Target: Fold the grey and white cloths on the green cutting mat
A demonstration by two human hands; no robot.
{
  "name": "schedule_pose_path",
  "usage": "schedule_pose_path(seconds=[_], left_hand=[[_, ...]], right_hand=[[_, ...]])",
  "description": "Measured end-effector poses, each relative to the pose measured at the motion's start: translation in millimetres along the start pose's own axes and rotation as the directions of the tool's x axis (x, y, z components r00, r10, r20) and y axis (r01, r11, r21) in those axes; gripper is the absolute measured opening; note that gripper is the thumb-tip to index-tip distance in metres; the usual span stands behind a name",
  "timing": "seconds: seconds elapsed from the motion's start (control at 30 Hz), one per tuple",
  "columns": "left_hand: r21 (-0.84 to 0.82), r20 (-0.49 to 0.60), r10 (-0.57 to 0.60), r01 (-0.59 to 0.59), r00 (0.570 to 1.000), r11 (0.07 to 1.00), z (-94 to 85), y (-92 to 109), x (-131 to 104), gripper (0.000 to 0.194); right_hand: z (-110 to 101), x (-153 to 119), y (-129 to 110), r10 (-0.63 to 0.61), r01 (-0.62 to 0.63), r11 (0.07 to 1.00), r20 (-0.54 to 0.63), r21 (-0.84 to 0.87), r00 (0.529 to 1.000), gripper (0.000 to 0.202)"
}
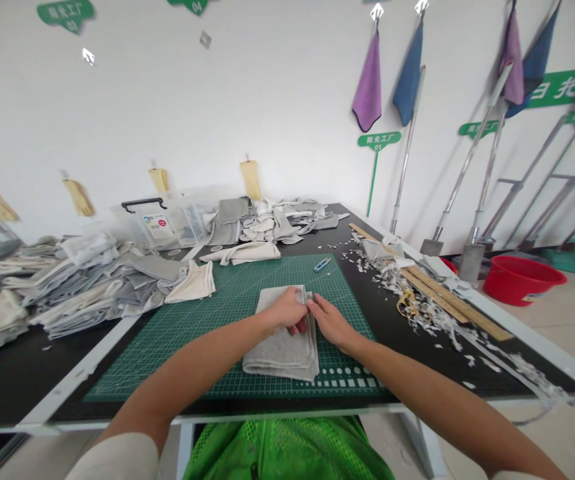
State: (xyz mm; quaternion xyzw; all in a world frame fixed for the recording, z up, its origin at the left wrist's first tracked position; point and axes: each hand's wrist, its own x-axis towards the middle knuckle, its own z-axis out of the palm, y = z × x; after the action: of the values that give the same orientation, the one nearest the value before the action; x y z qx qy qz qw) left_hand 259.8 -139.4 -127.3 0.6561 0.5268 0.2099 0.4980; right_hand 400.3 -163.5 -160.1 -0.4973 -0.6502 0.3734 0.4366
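Two hands at the upper right corner of a folded gray cloth [277, 350] on a green cutting mat [177, 347].

The left hand [291, 310] lay over the cloth's top end with its fingers curled in on the fabric, and the right hand [331, 321] came in from the other side, narrowed, its fingertips on the corner and close against the left hand; how firmly it pinched could not be told. The cloth lay flat near the mat's front edge, its layers showing along the right side. A utility knife [322, 265] lay beyond it on the mat. To the left, a heap of gray and white cloths [102, 283] spread over the black table [392, 357]; to the right lay wooden strips [444, 301], scissors [407, 304] and white scraps [430, 317].
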Motion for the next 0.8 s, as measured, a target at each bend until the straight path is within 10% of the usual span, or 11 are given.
schedule_pose_path(seconds=[0.23, 0.37, 0.53, 0.7, 0.8], left_hand=[[0.357, -0.032, 0.378, -0.343, 0.925, 0.869, -35.1, 13, -27, 0.035], [0.532, -0.175, 0.475, -0.323, 0.863, 0.783, -66.2, 2, -32, 0.032], [0.650, -0.066, 0.489, -0.334, 0.870, 0.683, -78.5, -39, -31, 0.046], [0.709, 0.154, 0.377, -0.367, 0.914, 0.602, -69.4, -64, -26, 0.059], [0.724, 0.045, 0.349, -0.271, 0.936, 0.634, -69.2, -65, -16, 0.063]], right_hand=[[2, 2, 2, -0.072, 0.078, 0.995, 0.083, -0.065, 0.994, 0.041], [5, -1, 6, -0.139, 0.154, 0.957, 0.079, -0.246, 0.987, 0.053], [7, -10, -3, -0.351, 0.457, 0.722, 0.295, -0.519, 0.889, 0.076], [10, -12, -11, -0.191, 0.514, 0.671, 0.545, -0.535, 0.816, 0.068], [11, -13, -14, -0.167, 0.504, 0.665, 0.548, -0.551, 0.820, 0.068]])
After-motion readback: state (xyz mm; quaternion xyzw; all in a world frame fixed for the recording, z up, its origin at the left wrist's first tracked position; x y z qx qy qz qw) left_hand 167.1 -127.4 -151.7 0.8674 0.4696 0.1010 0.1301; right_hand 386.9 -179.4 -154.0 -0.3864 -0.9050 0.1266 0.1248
